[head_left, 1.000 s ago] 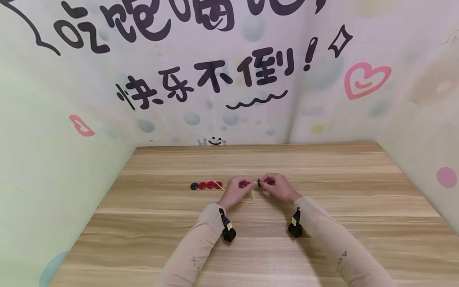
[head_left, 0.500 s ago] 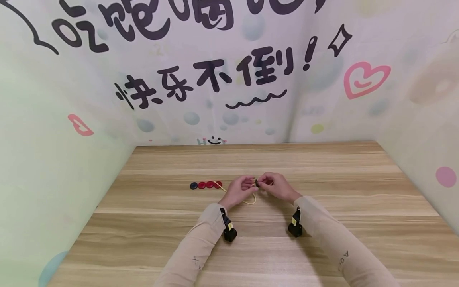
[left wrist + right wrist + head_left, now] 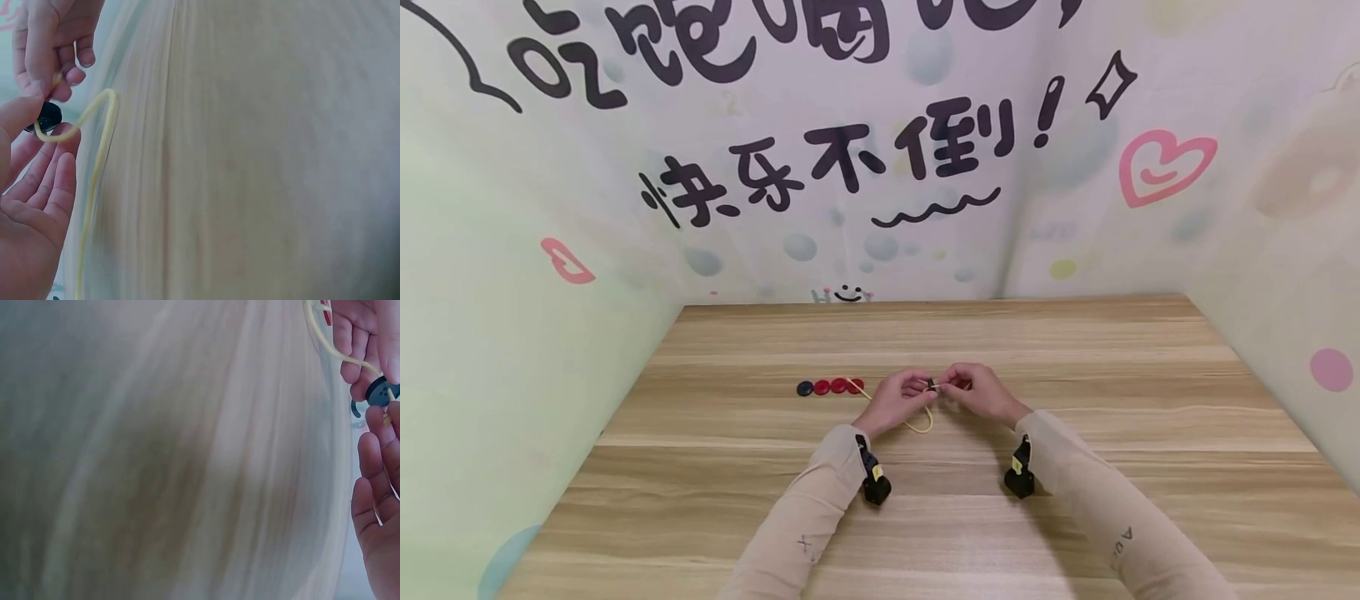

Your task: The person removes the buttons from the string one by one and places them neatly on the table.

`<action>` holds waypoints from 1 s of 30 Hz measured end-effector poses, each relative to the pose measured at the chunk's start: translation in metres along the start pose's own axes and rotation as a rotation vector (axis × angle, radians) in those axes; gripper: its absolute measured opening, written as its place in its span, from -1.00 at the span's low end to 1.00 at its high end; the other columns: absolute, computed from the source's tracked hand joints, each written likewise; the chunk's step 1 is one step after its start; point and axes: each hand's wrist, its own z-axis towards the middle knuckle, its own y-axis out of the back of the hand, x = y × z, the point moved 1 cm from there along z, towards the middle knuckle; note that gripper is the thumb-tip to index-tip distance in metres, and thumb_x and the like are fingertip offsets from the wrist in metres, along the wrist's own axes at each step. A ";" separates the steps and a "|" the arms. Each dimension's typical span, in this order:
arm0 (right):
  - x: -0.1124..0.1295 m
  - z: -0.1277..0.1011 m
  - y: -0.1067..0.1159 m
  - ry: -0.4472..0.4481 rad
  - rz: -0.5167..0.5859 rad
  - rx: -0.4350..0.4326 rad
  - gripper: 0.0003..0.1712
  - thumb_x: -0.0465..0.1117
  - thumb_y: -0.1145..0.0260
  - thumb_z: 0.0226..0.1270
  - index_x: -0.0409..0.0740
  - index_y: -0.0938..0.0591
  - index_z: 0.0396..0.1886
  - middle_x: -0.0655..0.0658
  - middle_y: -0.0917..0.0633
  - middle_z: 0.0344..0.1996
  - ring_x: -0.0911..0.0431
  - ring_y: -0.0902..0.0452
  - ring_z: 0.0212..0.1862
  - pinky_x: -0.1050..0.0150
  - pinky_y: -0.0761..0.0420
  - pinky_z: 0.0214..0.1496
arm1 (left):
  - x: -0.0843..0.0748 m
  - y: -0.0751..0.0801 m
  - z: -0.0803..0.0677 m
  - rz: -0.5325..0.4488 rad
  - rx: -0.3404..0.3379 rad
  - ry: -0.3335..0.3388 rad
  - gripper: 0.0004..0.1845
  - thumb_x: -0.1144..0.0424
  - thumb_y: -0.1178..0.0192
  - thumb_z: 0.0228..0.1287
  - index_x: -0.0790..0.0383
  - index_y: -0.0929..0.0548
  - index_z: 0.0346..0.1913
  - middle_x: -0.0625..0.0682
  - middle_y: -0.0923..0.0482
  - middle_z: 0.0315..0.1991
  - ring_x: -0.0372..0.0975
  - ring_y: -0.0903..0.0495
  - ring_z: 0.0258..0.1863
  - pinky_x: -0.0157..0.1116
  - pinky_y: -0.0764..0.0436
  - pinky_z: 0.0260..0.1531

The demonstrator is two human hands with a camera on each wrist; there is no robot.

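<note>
A small black button (image 3: 931, 384) is held up between the two hands above the table. My left hand (image 3: 897, 402) pinches it by thumb and fingertips; in the left wrist view the button (image 3: 50, 117) stands on edge. A yellow cord (image 3: 95, 175) runs through it and hangs in a loop below the left hand. On the other side, my right hand (image 3: 983, 393) pinches the cord's short end. In the right wrist view, holes show in the button's face (image 3: 379, 392), and the right hand (image 3: 384, 506) has its other fingers loosely bent.
Left of the hands, a dark blue button (image 3: 805, 388) and several red buttons (image 3: 838, 386) lie in a row on the wooden table (image 3: 737, 467). The cord's other end lies across the rightmost red one. A printed backdrop (image 3: 880, 167) stands behind the table.
The button was in the right hand, with the cord tip in the left. They came together; now the left hand holds the button and the right hand the cord end that passes through.
</note>
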 end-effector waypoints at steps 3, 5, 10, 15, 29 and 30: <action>-0.001 -0.002 0.001 -0.014 0.005 0.003 -0.96 -0.35 -0.24 0.14 -0.26 -0.60 -0.41 -0.07 -0.60 -0.52 0.20 -0.42 -0.47 0.39 -0.44 -0.43 | 0.006 0.002 0.001 -0.004 -0.007 0.026 -0.65 0.26 -0.21 0.11 0.40 -0.51 -0.07 0.15 -0.54 -0.20 -0.14 -0.54 -0.21 -0.37 -0.50 -0.20; -0.002 -0.003 0.001 -0.017 0.006 0.005 -0.95 -0.35 -0.23 0.15 -0.26 -0.59 -0.41 -0.07 -0.60 -0.52 0.21 -0.42 -0.47 0.39 -0.44 -0.43 | 0.007 0.005 0.000 -0.016 -0.009 0.028 -0.65 0.26 -0.22 0.10 0.43 -0.52 -0.10 0.16 -0.55 -0.20 -0.12 -0.54 -0.21 -0.36 -0.50 -0.20; -0.004 -0.005 0.003 -0.035 0.005 0.013 -0.94 -0.33 -0.23 0.16 -0.26 -0.59 -0.41 -0.08 -0.60 -0.52 0.21 -0.41 -0.48 0.40 -0.43 -0.44 | 0.008 0.012 -0.002 -0.036 -0.002 0.045 -0.64 0.29 -0.25 0.06 0.46 -0.52 -0.11 0.16 -0.56 -0.23 -0.15 -0.55 -0.24 -0.39 -0.51 -0.23; -0.003 -0.007 0.004 -0.055 0.000 0.019 -0.93 -0.32 -0.24 0.15 -0.25 -0.59 -0.39 -0.09 -0.59 -0.50 0.18 -0.40 -0.47 0.39 -0.43 -0.45 | 0.010 0.020 -0.005 -0.033 -0.016 0.077 -0.64 0.29 -0.27 0.04 0.43 -0.52 -0.11 0.13 -0.56 -0.24 -0.16 -0.55 -0.24 -0.37 -0.51 -0.21; -0.004 -0.017 0.009 -0.050 -0.013 0.040 -0.93 -0.32 -0.22 0.17 -0.25 -0.58 -0.38 -0.06 -0.58 -0.52 0.19 -0.41 -0.47 0.40 -0.44 -0.45 | 0.018 0.055 -0.010 0.055 -0.096 0.131 -0.69 0.29 -0.26 0.06 0.30 -0.54 -0.11 0.06 -0.54 -0.24 -0.18 -0.52 -0.24 -0.30 -0.50 -0.20; 0.002 -0.018 0.010 -0.051 -0.012 0.040 -0.93 -0.34 -0.22 0.17 -0.28 -0.58 -0.38 -0.09 -0.58 -0.51 0.17 -0.42 -0.46 0.40 -0.44 -0.44 | 0.019 0.058 -0.011 0.057 -0.105 0.136 -0.70 0.29 -0.26 0.06 0.29 -0.55 -0.11 0.05 -0.54 -0.24 -0.18 -0.52 -0.24 -0.29 -0.50 -0.19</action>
